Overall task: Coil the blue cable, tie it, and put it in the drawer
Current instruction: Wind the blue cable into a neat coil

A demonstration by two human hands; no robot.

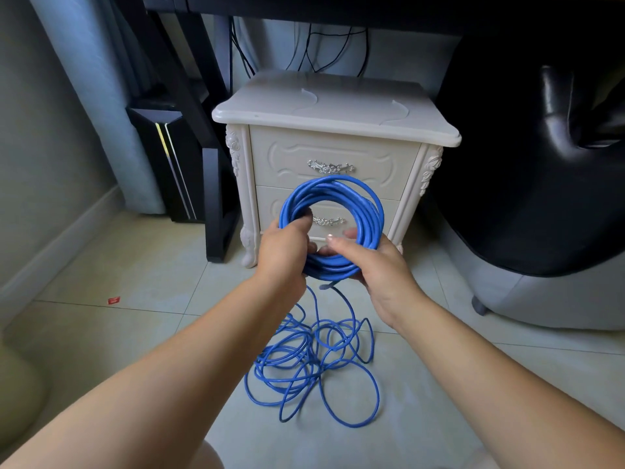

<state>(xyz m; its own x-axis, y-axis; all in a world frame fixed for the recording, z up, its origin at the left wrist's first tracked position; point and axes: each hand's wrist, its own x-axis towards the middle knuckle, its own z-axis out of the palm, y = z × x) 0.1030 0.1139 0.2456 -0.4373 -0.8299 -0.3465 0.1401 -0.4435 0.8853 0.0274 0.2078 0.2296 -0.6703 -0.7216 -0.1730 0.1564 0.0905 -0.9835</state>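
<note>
Blue cable [333, 198]: partly wound into a ring, held upright before the cream nightstand [338, 113]; the remainder lay in loose loops on the tiled floor [101, 333]. Left hand [282, 257] fingers curled round the ring's left side; right hand [382, 275] fingers gripped its lower right. Both drawers were closed.

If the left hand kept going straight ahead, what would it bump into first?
Probably the lower drawer of the white nightstand, just beyond the blue cable coil that the left hand grips. Depth is unclear.
</note>
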